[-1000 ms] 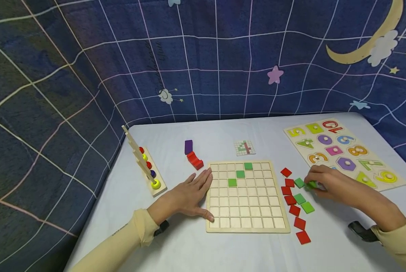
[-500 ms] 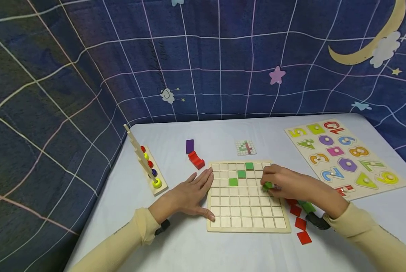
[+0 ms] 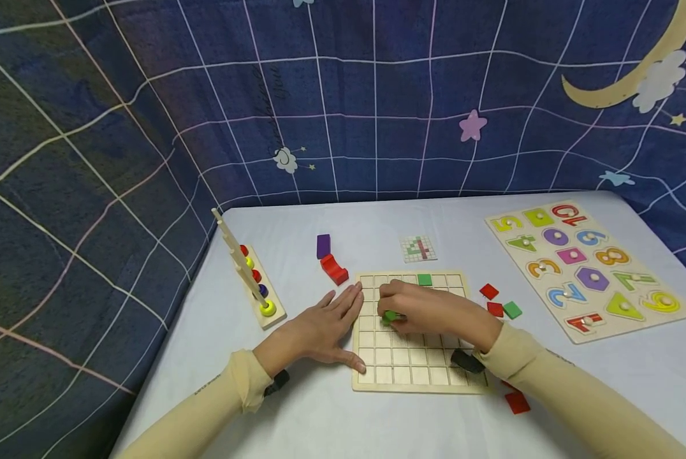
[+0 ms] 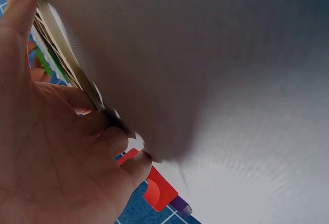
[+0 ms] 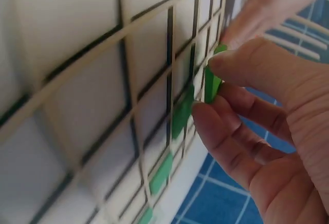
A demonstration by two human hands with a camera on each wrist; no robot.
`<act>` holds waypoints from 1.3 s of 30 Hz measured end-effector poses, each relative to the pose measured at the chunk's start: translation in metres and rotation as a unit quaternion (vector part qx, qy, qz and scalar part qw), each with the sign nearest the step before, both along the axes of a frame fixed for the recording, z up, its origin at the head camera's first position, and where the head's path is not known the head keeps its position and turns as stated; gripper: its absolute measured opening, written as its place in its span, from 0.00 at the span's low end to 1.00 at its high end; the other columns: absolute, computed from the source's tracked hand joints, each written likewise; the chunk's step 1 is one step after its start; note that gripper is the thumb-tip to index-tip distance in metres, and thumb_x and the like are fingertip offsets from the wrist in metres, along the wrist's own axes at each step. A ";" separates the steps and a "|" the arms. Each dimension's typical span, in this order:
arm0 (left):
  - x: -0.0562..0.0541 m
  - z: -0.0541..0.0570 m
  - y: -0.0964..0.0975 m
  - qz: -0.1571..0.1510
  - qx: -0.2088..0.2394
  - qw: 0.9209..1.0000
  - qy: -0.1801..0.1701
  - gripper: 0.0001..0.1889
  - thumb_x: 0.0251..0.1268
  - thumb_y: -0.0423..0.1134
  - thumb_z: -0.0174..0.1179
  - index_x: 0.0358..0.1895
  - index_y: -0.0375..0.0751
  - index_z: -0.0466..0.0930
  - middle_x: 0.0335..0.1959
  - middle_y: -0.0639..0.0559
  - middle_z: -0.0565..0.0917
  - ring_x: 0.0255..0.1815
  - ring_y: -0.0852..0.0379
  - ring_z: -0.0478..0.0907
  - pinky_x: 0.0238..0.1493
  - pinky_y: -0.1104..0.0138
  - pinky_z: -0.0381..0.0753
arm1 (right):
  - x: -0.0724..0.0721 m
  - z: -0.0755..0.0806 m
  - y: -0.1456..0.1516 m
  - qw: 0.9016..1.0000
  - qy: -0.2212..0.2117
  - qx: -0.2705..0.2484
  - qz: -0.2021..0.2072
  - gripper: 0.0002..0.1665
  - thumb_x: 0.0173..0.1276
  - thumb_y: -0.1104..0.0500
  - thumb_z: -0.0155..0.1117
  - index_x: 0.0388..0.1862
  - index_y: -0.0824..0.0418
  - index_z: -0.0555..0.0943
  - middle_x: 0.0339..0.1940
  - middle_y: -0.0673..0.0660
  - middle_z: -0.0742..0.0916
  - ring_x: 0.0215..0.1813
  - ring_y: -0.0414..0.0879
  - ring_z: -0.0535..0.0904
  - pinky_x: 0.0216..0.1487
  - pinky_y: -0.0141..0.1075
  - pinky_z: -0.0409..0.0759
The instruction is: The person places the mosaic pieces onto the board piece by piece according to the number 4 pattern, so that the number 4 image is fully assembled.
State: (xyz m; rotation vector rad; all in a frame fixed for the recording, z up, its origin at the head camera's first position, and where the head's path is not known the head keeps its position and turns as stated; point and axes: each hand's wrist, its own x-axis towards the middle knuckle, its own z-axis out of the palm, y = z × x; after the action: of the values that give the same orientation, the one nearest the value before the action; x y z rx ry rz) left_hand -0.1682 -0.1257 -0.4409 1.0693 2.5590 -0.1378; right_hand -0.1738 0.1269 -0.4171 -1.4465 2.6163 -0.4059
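Note:
A wooden grid board lies flat on the white table. My right hand is over its upper left part, pinching a green square tile between thumb and fingers. Green tiles sit in the board's squares beside those fingers in the right wrist view; from the head, one set tile shows and the hand covers the others. My left hand rests along the board's left edge with fingers straight, its thumb on the lower left corner. In the left wrist view its fingers touch the board's edge.
Loose red tiles and a green tile lie right of the board, some hidden by the right arm. A number puzzle, pattern card, red block, purple block and bead-and-peg stand surround it.
My right hand picked up a green tile from the loose tiles at the right and carried it left across the board to its upper left part. The left hand stayed at the board's edge.

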 end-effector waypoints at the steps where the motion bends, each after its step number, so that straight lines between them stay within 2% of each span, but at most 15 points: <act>1: 0.000 0.000 0.000 -0.002 0.000 1.000 -0.001 0.70 0.60 0.83 0.58 0.89 0.37 0.39 0.92 0.43 0.38 0.93 0.48 0.38 0.92 0.49 0.49 | -0.001 -0.002 -0.004 1.000 -0.003 0.001 0.002 0.06 0.66 0.67 0.78 0.40 0.60 0.89 0.38 0.52 0.84 0.41 0.40 0.75 0.44 0.30 0.81; 6: 0.000 0.000 0.000 -0.009 -0.001 1.000 0.000 0.69 0.61 0.84 0.57 0.89 0.37 0.38 0.92 0.42 0.38 0.93 0.48 0.38 0.92 0.49 0.49 | 0.001 -0.010 -0.013 1.000 0.017 -0.001 0.011 0.03 0.66 0.67 0.78 0.34 0.60 0.92 0.36 0.51 0.85 0.38 0.39 0.75 0.42 0.28 0.81; 11: -0.001 0.001 0.000 -0.005 -0.012 1.000 0.008 0.70 0.60 0.84 0.56 0.89 0.37 0.38 0.92 0.43 0.37 0.93 0.48 0.38 0.92 0.50 0.49 | 0.005 -0.013 -0.013 0.997 0.072 -0.018 0.020 0.09 0.67 0.70 0.75 0.29 0.59 0.92 0.31 0.51 0.84 0.35 0.40 0.74 0.38 0.27 0.78; 18: -0.001 0.000 0.000 -0.001 -0.009 1.000 -0.002 0.70 0.59 0.84 0.57 0.89 0.37 0.38 0.92 0.43 0.37 0.93 0.48 0.38 0.92 0.50 0.49 | 0.005 -0.014 -0.014 0.997 0.067 -0.031 0.020 0.12 0.67 0.71 0.75 0.25 0.59 0.90 0.28 0.51 0.82 0.32 0.39 0.73 0.38 0.27 0.75; 28: -0.002 0.001 0.000 -0.003 -0.006 1.000 0.001 0.70 0.59 0.84 0.58 0.89 0.36 0.39 0.92 0.42 0.38 0.93 0.48 0.38 0.92 0.49 0.49 | 0.011 -0.015 -0.016 0.995 0.095 -0.023 0.002 0.13 0.69 0.70 0.74 0.25 0.58 0.90 0.31 0.51 0.84 0.35 0.42 0.75 0.37 0.27 0.77; 31: -0.002 0.001 -0.001 0.001 -0.009 1.000 -0.001 0.70 0.59 0.84 0.58 0.89 0.37 0.39 0.92 0.43 0.38 0.93 0.48 0.38 0.92 0.49 0.48 | 0.011 -0.014 -0.017 0.996 0.091 -0.014 -0.003 0.11 0.70 0.69 0.74 0.27 0.59 0.91 0.33 0.52 0.85 0.37 0.42 0.77 0.38 0.27 0.79; 35: -0.002 0.000 -0.002 0.002 -0.007 1.000 -0.007 0.70 0.60 0.83 0.58 0.89 0.37 0.38 0.92 0.43 0.37 0.93 0.49 0.36 0.92 0.49 0.47 | 0.013 -0.011 -0.009 0.998 0.056 -0.008 -0.011 0.04 0.70 0.68 0.75 0.37 0.61 0.92 0.39 0.52 0.88 0.43 0.43 0.81 0.46 0.29 0.85; 39: -0.002 -0.001 -0.001 0.000 0.000 1.000 -0.007 0.70 0.60 0.83 0.58 0.89 0.37 0.38 0.92 0.43 0.37 0.93 0.48 0.37 0.92 0.49 0.47 | 0.017 -0.005 0.009 0.999 0.030 -0.030 -0.025 0.06 0.69 0.68 0.76 0.43 0.62 0.91 0.48 0.55 0.90 0.52 0.47 0.84 0.54 0.35 0.89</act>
State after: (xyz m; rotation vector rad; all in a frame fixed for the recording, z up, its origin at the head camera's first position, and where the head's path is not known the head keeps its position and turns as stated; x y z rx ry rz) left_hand -0.1701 -0.1269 -0.4415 1.0677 2.5468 -0.1311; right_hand -0.1565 0.1354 -0.4225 -1.4360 2.7149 -0.4571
